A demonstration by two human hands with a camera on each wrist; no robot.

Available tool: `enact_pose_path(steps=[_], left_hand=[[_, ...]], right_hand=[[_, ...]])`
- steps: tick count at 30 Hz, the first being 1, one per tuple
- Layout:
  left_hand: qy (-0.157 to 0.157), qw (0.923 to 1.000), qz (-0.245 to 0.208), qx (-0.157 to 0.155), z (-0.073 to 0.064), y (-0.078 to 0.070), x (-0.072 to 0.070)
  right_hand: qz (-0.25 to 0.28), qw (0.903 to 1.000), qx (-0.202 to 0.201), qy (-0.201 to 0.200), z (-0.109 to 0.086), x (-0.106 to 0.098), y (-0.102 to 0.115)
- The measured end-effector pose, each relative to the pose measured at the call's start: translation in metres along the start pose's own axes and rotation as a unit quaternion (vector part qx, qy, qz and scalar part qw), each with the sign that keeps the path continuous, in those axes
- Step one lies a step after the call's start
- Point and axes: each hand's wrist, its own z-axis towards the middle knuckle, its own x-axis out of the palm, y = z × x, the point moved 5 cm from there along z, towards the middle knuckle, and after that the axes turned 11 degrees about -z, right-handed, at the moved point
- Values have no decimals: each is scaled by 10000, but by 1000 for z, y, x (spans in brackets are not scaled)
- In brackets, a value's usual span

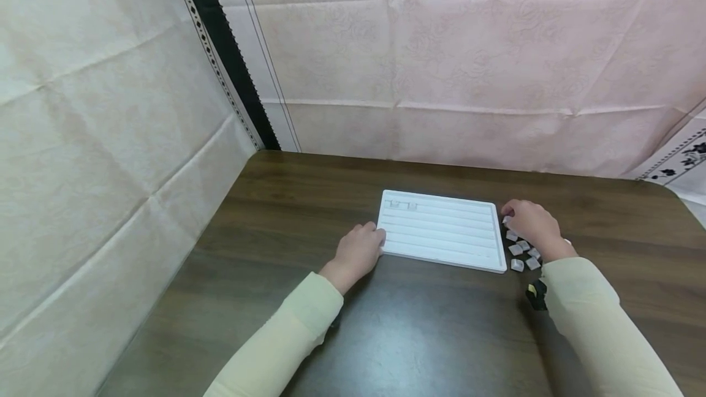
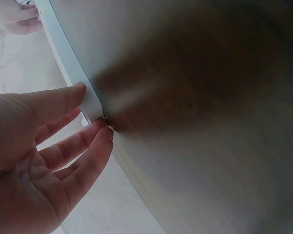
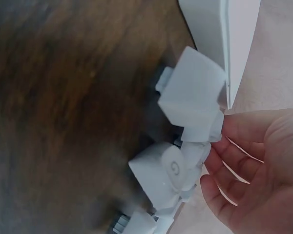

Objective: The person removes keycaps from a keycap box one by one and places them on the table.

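A white ridged board (image 1: 441, 231) lies on the table, with faint grey marks in its top left corner. At its left edge my left hand (image 1: 358, 250) grips the rim; in the left wrist view the thumb is on the board's edge (image 2: 63, 58) and the fingers are at its corner. Beyond the right edge, my right hand (image 1: 532, 223) is over a loose group of small white blocks (image 1: 516, 264), its fingertips pinching one block (image 1: 506, 220). In the right wrist view the blocks (image 3: 193, 87) have stubs, and one bears a G-like mark.
The brown wooden table (image 1: 265, 336) extends around the board. A pale patterned cloth (image 1: 469, 66) hangs behind it, and another cloth (image 1: 99, 139) hangs along the left side. A dark device (image 1: 536, 294) sits beneath the right sleeve.
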Motion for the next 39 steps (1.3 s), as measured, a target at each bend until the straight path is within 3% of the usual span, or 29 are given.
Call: enact_pose_path(steps=[13,23,29,39], left_hand=[[-7,10000,-6,20,0,0,-1],[15,10000,43,23,0,0,-1],[7,10000,13,11,1,1,0],[9,10000,9,7,1,-1,-1]], right_hand=[[148,9999,-42,21,-1,-2,0],[277,9950,-53,-958,-1,-18,9],[313,9942,-85,-1023,4,-25,30],[432,9923,-577,-1004,15,-26,76]])
